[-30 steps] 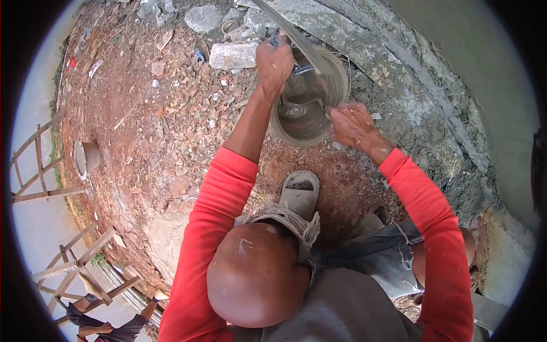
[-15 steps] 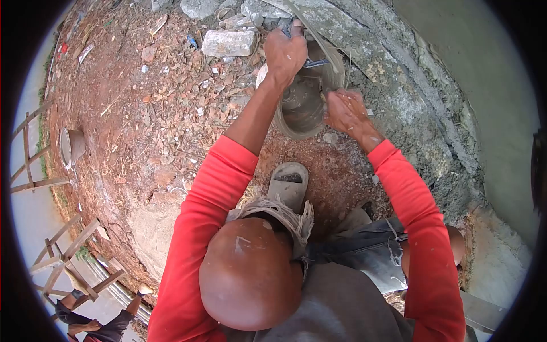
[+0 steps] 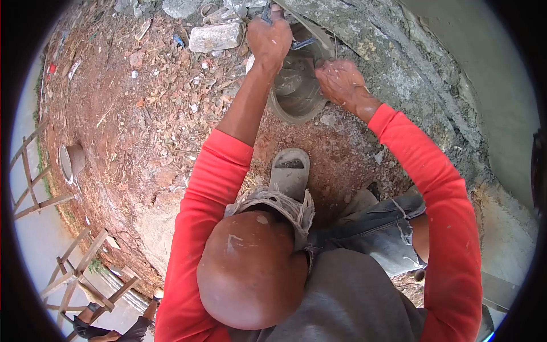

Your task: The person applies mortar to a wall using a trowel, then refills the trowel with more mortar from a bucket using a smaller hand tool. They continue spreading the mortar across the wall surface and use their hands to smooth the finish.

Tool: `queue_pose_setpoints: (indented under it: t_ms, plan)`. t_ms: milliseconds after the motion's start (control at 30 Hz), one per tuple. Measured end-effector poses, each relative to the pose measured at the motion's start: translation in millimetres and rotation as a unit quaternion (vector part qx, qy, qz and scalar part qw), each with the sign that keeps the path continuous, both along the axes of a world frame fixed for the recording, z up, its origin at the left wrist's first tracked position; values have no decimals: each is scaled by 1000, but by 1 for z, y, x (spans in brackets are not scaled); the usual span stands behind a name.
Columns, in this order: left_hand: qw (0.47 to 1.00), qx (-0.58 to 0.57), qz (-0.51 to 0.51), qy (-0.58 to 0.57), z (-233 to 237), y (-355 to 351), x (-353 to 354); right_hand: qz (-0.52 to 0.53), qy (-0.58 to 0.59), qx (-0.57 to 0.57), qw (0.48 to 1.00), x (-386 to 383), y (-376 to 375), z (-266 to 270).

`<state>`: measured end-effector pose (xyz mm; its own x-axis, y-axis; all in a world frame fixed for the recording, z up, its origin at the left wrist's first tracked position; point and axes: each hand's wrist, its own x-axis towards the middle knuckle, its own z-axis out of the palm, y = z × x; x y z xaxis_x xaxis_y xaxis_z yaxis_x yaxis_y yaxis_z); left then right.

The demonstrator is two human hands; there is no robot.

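A round container (image 3: 296, 117) with grey, wet-looking contents stands on the ground in front of me. My left hand (image 3: 269, 43) is closed at its upper left side, around something I cannot make out. Beside my left fingers, a dark blue strip (image 3: 303, 44) crosses the container's opening. My right hand (image 3: 343, 82) is closed at the container's right rim, and what its fingers hold is hidden. Both forearms wear red sleeves.
A pale block (image 3: 215, 37) lies left of my left hand among leaves and rubble. Another bucket (image 3: 72, 162) lies at the far left, near wooden frames (image 3: 74, 273). Another person (image 3: 108, 330) is at the lower left. A concrete ledge (image 3: 433, 85) runs along the right.
Both hands have moved slightly up in the view, the right one away from its earlier spot at the rim. The container also appears higher as the view has shifted.
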<state>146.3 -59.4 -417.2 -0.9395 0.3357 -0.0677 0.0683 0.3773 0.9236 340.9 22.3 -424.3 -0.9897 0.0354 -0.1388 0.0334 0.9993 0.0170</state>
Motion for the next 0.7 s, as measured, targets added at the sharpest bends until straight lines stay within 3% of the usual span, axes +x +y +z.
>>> queue_pose_setpoints:
  t_ms: [67,100,200,233,267,333,467,500,533,567,600,633,667,700]
  plan:
    - [999,-17,38,-30,0,-1,1,52,14,9,998,3,19,-39]
    - [1000,2,-3,-28,-4,-4,-2,68,17,18,997,4,19,-43]
    - [999,-14,27,22,-5,-2,2,87,14,50,995,3,14,-12]
    - [999,31,12,8,-22,-2,0,87,-3,42,995,1,17,-8]
    - [992,-55,-80,76,-47,-3,-13,89,-21,32,995,-4,23,-6]
    - [918,-217,-260,209,-102,-6,-46,114,11,32,993,-8,35,-24]
    - [977,-43,-207,23,-89,-6,-43,138,91,9,986,-4,50,-54]
    - [942,-177,-242,151,-92,-8,-47,125,83,-15,989,-5,48,-57]
    - [873,-303,-265,274,-95,-10,-54,96,17,-21,995,-10,44,-42]
    - [772,-418,-281,388,-97,-12,-58,67,-49,-28,996,-19,37,-13]
    - [915,-269,-208,218,-69,-13,-43,36,-114,-35,992,-22,32,2]
    - [987,-100,-119,31,-12,-12,-15,35,-81,-39,995,-20,35,-7]
    - [984,76,-18,-160,20,-11,2,35,-49,-42,997,-18,40,-20]
    - [981,115,-4,-155,13,-10,1,36,-16,-44,998,-17,39,-17]
